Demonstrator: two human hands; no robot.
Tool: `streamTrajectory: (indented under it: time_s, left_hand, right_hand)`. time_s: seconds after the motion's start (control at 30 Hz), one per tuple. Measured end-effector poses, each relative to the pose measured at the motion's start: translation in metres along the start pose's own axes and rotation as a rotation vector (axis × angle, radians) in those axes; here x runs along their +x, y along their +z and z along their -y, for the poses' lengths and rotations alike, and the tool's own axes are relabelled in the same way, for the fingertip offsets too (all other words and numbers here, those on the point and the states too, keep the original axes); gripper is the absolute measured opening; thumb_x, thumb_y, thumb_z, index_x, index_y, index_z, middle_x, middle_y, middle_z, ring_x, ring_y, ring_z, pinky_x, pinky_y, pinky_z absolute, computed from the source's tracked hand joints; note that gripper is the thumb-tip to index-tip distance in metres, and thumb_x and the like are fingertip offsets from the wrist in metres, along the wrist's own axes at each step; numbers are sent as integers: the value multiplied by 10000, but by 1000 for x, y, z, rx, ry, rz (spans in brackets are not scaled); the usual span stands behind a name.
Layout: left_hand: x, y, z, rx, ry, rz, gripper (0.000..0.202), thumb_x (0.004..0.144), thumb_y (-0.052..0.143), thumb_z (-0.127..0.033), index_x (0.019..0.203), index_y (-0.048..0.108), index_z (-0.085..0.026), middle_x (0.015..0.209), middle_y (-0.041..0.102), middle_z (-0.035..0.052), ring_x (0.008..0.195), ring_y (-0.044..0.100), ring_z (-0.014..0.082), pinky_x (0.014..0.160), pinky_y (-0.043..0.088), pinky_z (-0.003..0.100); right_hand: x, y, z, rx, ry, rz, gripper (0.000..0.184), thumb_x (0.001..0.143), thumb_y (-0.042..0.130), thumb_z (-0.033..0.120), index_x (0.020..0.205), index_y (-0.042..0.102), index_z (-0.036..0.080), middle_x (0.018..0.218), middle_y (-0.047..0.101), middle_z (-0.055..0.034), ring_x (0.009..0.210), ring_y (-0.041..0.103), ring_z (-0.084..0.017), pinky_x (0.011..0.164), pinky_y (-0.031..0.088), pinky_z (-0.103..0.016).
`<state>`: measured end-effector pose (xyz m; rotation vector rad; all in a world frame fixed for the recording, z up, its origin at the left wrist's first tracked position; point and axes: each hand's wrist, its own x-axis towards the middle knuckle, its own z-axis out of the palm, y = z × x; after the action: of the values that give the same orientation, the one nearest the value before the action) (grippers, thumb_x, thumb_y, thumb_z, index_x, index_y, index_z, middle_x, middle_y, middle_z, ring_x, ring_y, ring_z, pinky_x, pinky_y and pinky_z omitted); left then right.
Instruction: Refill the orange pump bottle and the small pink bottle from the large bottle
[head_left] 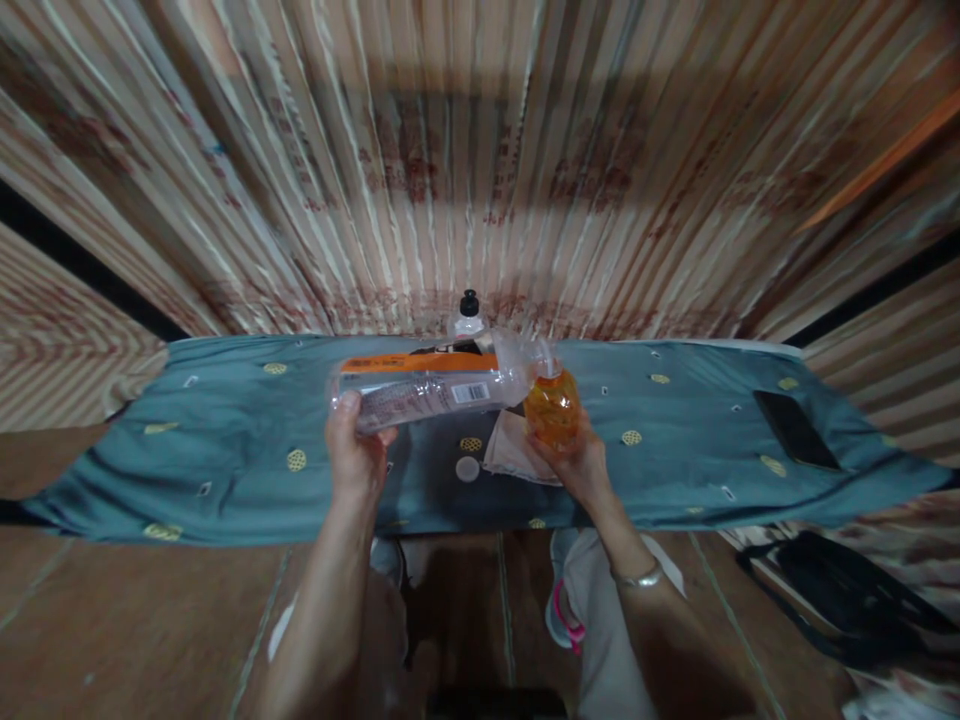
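Note:
My left hand (358, 447) is closed round the base of a large clear plastic bottle (427, 390) with an orange label, held on its side above the blue cloth-covered table (225, 440). Its neck points right, meeting the mouth of a small bottle of orange liquid (553, 407). My right hand (574, 462) grips that small bottle from below, upright. A small white cap (467, 468) lies on the cloth between my hands. A folded white cloth (510, 447) lies under my right hand.
A clear bottle with a black cap (469, 313) stands at the table's back edge. A dark phone (795, 428) lies on the cloth at the right. A black bag (847, 595) sits on the floor at lower right. A striped curtain (480, 170) hangs behind.

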<state>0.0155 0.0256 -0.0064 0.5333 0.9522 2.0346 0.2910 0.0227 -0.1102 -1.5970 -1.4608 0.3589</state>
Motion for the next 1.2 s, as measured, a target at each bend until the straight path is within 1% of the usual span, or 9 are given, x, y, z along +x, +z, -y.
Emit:
streamTrajectory:
  time_s: [0.13, 0.23, 0.33, 0.53, 0.67, 0.77, 0.97, 1.07, 1.2]
  left_hand:
    - [0, 2, -3, 13, -3, -31, 463, 498, 941, -493, 749, 687, -199, 673, 674, -24, 522, 559, 107, 368, 235, 159]
    - [2, 2, -4, 3, 27, -8, 453, 521, 925, -499, 742, 681, -188, 653, 642, -19, 487, 506, 94, 357, 216, 165]
    - [3, 1, -5, 8, 54, 21, 434, 560, 907, -489, 765, 681, -180, 682, 638, -2, 496, 500, 93, 362, 199, 170]
    - [4, -2, -8, 45, 54, 26, 431, 561, 895, -491, 813, 694, -203, 750, 630, -5, 579, 481, 111, 398, 167, 198]
    - [3, 0, -12, 56, 70, 18, 409, 562, 881, -495, 812, 715, -217, 765, 626, 6, 609, 459, 123, 409, 132, 213]
    - [2, 4, -15, 49, 75, 9, 394, 552, 887, -491, 755, 691, -216, 761, 613, 0, 606, 445, 114, 405, 117, 211]
    - [1, 8, -17, -2, 103, 12, 464, 518, 928, -510, 669, 642, -178, 721, 594, 5, 583, 439, 100, 388, 66, 216]
    - [1, 8, -17, -14, 109, 9, 452, 516, 925, -502, 695, 671, -174, 741, 624, 7, 589, 468, 102, 375, 81, 205]
    - [2, 8, -16, -18, 109, -16, 451, 476, 906, -500, 711, 702, -174, 711, 622, -8, 551, 450, 96, 360, 82, 201]
  right_hand:
    - [0, 0, -1, 7, -7, 19, 842, 751, 766, 724, 1360, 613, 163, 1147, 816, -204, 1053, 798, -416, 877, 651, -566]
    - [-1, 0, 0, 16, -5, 15, 837, 748, 774, 717, 1365, 617, 174, 1141, 820, -190, 1033, 803, -409, 861, 656, -555]
    - [-1, 1, 2, 23, -9, 8, 827, 762, 772, 702, 1379, 620, 173, 1155, 819, -187, 1045, 804, -398, 876, 659, -548]
    - [-2, 6, -2, 69, -15, 15, 857, 742, 817, 572, 1459, 583, 165, 1259, 800, -188, 1118, 795, -394, 926, 669, -537]
    - [-2, 6, -1, 83, -16, 29, 864, 729, 833, 514, 1474, 583, 156, 1314, 781, -191, 1154, 785, -397, 970, 662, -559]
    - [-2, 3, 1, 94, -3, 51, 871, 731, 837, 515, 1484, 576, 163, 1335, 775, -185, 1164, 781, -398, 976, 661, -572]
    - [-2, 0, 4, 83, -12, 59, 819, 748, 832, 514, 1458, 592, 183, 1329, 781, -169, 1155, 786, -384, 964, 669, -553]
    - [-1, 0, 5, 77, 5, 63, 845, 733, 835, 506, 1466, 578, 174, 1345, 773, -179, 1160, 784, -379, 969, 666, -547]
    - [-1, -1, 6, 89, 29, 89, 882, 721, 831, 500, 1483, 556, 149, 1364, 761, -200, 1175, 779, -380, 993, 655, -555]
